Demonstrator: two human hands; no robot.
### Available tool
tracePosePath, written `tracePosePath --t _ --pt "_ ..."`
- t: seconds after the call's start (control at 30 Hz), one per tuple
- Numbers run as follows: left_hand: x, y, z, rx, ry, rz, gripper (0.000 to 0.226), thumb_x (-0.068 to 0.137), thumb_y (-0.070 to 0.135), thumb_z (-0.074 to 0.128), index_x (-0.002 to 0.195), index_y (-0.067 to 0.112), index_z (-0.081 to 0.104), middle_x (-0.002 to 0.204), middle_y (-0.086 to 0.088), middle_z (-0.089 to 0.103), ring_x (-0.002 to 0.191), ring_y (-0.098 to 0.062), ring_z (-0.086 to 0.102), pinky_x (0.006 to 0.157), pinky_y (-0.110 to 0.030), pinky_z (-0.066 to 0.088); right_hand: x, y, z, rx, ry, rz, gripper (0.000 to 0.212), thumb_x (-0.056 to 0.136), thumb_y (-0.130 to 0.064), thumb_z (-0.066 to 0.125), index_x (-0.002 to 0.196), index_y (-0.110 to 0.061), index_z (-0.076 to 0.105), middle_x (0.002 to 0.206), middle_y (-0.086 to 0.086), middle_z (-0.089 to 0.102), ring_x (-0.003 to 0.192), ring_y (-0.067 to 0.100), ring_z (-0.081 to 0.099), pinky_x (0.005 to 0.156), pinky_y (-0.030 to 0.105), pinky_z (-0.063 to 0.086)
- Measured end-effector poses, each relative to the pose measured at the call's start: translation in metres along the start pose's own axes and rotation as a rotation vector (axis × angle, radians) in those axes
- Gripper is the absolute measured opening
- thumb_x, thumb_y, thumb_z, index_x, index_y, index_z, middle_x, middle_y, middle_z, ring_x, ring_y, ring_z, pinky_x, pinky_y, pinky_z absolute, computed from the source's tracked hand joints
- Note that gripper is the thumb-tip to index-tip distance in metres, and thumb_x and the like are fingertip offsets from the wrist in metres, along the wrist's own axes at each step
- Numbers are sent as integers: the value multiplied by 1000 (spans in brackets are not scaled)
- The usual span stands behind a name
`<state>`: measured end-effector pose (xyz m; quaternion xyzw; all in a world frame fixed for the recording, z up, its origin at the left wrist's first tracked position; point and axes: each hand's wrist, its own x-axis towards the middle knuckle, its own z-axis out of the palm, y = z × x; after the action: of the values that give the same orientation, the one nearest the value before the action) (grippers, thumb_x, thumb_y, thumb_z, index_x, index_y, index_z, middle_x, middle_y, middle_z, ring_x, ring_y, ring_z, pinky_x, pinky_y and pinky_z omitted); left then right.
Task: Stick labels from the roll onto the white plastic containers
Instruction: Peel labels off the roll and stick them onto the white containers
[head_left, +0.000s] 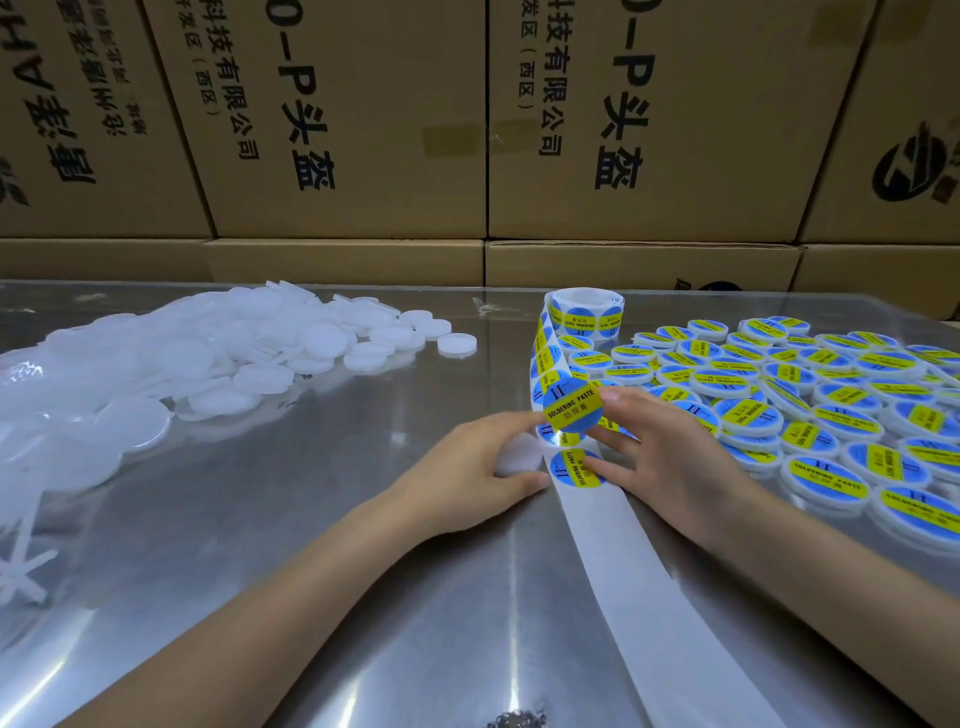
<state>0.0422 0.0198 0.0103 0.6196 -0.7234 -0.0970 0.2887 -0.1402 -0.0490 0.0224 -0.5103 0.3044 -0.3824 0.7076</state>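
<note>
My left hand (470, 467) grips a plain white plastic container (517, 454) on the steel table (311, 519), fingers curled over its top and thumb along its near edge. My right hand (660, 457) holds a peeled round label (573, 409), blue with a yellow band reading SOLDERING PASTE, lifted just above the container; the thumb tip sits at its right edge, though the label hides which fingers pinch it, so I think it is thumb against forefinger. The other fingers spread down onto the backing strip (634, 566), which runs toward me, bare white past one label still on it (575, 468). The strip climbs away to the label roll (584, 314), which stands on edge at the back of the table. To the right lies a spread of labelled containers (831, 410), overlapping one another. To the left sits a heap of unlabelled white containers (234, 358), partly on clear plastic sheeting (31, 374). Printed cardboard cartons (467, 130) are stacked behind the table.
</note>
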Motion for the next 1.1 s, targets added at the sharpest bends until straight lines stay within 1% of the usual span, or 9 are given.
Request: tracePosePath --t 0.07,0.13,0.2,0.33,0.47,0.53,0.7,0.87,1.1 --pt "1 -4 -1 -21 50 -41 75 79 40 72 143 26 36 137 20 43 128 -2 39 96 -1 23 0 -1 0 24 6 5 22 77 -24 64 99 -19 63 123 3 65 117 19 57 98 43 47" --pt "2 -10 -2 -40 43 -152 84 75 46 74 145 25 34 140 15 45 129 -4 41 102 -12 29 -1 -1 1 29 14 9 31 69 -27 66 99 -19 63 124 4 64 118 20 57 98 43 47" --pt "2 -14 -3 -73 71 -193 79 73 44 76 141 25 40 131 10 56 120 -6 51 101 -23 39 -1 -1 1 31 22 12 41 65 -28 68 104 -17 62 125 5 63 118 20 56 99 43 47" --pt "2 -11 -7 20 281 -60 78 69 38 81 137 25 45 123 11 58 115 -7 52 96 -19 38 2 2 -2 28 23 14 58 65 -31 70 119 -9 61 123 5 65 120 20 55 101 44 46" --pt "3 2 -8 8 349 142 82 68 34 83 139 24 42 120 12 58 111 -8 55 95 -25 43 0 2 -1 -38 -40 -4 31 62 -37 70 87 -20 76 105 -1 73 111 13 62 93 35 48" --pt "2 8 -5 11 335 193 86 68 34 83 141 23 38 121 10 59 111 -11 56 95 -30 45 0 2 0 -66 -76 -6 27 60 -40 71 79 -23 77 104 -1 73 108 12 64 93 33 47" --pt "0 16 -2 -23 318 228 94 69 36 83 142 33 24 123 9 60 112 -14 57 93 -39 47 0 2 1 -80 -90 0 32 62 -38 70 86 -17 75 102 4 73 99 12 68 87 29 48" --pt "-3 22 0 -18 316 234 96 68 37 83 141 34 20 125 9 59 110 -15 58 93 -40 47 -2 1 3 -79 -85 10 38 67 -34 68 97 -11 71 100 8 74 93 16 70 77 24 56" --pt "-4 25 -1 -22 334 242 95 67 39 83 138 38 20 124 10 60 106 -15 59 91 -40 49 -5 0 6 -67 -77 -11 30 68 -32 68 90 -11 73 96 10 74 85 17 72 65 20 55"
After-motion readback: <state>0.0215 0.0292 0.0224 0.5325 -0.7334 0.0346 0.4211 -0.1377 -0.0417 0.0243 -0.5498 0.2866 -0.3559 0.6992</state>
